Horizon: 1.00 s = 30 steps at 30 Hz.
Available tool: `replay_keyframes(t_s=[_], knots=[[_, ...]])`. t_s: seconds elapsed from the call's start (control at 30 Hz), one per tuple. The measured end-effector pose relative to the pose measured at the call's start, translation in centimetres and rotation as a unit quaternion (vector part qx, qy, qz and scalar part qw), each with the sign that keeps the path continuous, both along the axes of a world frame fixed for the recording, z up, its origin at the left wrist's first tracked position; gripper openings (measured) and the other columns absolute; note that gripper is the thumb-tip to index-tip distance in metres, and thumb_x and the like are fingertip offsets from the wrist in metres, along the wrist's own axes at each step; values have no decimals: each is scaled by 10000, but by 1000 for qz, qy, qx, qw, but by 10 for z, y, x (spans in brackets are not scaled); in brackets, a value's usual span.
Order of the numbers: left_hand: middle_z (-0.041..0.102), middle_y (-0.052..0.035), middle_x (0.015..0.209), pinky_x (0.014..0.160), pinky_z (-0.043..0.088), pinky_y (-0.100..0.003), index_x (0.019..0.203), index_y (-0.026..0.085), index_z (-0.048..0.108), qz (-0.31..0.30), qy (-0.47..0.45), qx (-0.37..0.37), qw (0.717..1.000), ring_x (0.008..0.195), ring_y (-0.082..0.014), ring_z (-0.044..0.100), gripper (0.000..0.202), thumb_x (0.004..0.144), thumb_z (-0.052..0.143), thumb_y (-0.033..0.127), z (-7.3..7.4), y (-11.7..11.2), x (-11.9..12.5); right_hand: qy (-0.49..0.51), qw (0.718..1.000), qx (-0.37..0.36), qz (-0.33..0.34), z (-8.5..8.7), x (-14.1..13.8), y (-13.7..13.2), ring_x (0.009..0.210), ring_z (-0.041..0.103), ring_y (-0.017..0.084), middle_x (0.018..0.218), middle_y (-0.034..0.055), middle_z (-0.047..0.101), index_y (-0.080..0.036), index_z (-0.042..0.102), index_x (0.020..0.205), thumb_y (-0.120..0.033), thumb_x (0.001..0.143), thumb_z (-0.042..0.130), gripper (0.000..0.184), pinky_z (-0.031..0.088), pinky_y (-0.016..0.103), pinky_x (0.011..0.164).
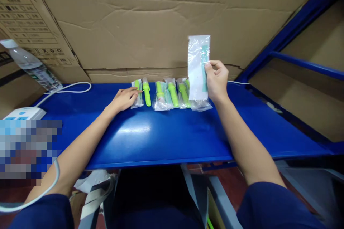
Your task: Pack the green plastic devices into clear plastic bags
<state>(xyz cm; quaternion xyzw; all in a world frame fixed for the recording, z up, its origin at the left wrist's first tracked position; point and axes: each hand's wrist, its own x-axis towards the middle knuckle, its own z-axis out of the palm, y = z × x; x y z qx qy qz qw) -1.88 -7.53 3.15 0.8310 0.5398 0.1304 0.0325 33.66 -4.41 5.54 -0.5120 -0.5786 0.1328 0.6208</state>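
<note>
Packet [195, 73], flat, pinched in my right hand [217, 78], raised at the row's right end. My left hand [124, 99] rests, fingers loosely spread, on leftmost bagged green stick [137, 84]. Other bagged sticks [173, 94] sit right; one bare stick [147, 96] apparently left unbagged. Cardboard [161, 35] close behind; room toward tabletop [166, 136] front edge.

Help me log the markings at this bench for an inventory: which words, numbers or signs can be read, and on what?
"6": on the printed cardboard at upper left; the character before it is unclear.
Row of small symbols: lower on that cardboard, too small to identify surely.
Too small or blurred: the cardboard's form text and the bottle label.
None legible: the white packet in the right hand.
</note>
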Motion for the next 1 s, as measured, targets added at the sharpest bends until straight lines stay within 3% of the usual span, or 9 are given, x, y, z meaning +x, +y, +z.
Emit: replay_keyframes(t_s=[0.13,0.2,0.4,0.53,0.67,0.77,0.87,1.0], knots=[[660,-79,1336,1087,471,-388,1237,227,747,-28,-3,9,1000,1203,-260,643,530,900,343,293,9,4,-9,-2,1000,-9,-7,-4,12,9,692,654,216,801,42,648,-264,554,1045,-727,924,468,485,484,326,543],[690,-69,1241,1053,485,-382,1179,241,773,-40,16,10,999,1142,-260,655,497,838,417,297,14,5,-15,-7,1000,-9,-16,-7,18,14,692,645,215,811,46,648,-261,555,1042,-735,920,461,498,486,332,553],[629,-44,1418,1128,379,-445,1222,284,735,-58,61,-43,995,1316,-290,566,488,823,534,480,30,5,-37,4,1000,-10,-13,-10,25,19,643,609,203,769,38,630,-259,541,1007,-696,907,506,451,469,333,552],[745,-19,1214,1089,386,-456,1138,324,770,10,76,-115,990,1160,-299,656,525,739,628,635,42,4,-53,7,1000,-10,-12,-10,25,18,595,573,183,732,20,615,-267,528,981,-682,899,526,423,444,317,531],[787,-26,889,810,501,-329,820,254,774,68,65,-183,979,879,-262,712,514,648,663,726,49,6,-67,-1,1000,-14,-14,-12,26,19,591,561,182,721,17,603,-266,537,980,-683,898,524,425,431,312,525],[755,-37,705,695,511,-311,631,231,663,100,48,-217,970,724,-245,715,499,682,630,727,46,8,-65,1,1000,-25,-13,-12,25,21,585,548,177,713,12,593,-262,542,965,-635,899,551,378,426,307,526],[740,-51,642,788,552,-317,593,224,613,142,13,-222,964,685,-233,734,492,795,553,669,33,10,-47,15,999,-48,6,-11,21,18,578,530,158,713,11,588,-245,555,938,-508,891,599,271,426,291,525],[713,-97,628,858,558,-327,678,206,632,218,-48,-111,968,832,-273,754,515,919,401,598,9,10,-16,18,991,-115,72,-8,4,7,603,538,150,745,35,611,-208,587,935,-339,859,623,155,455,280,544]])
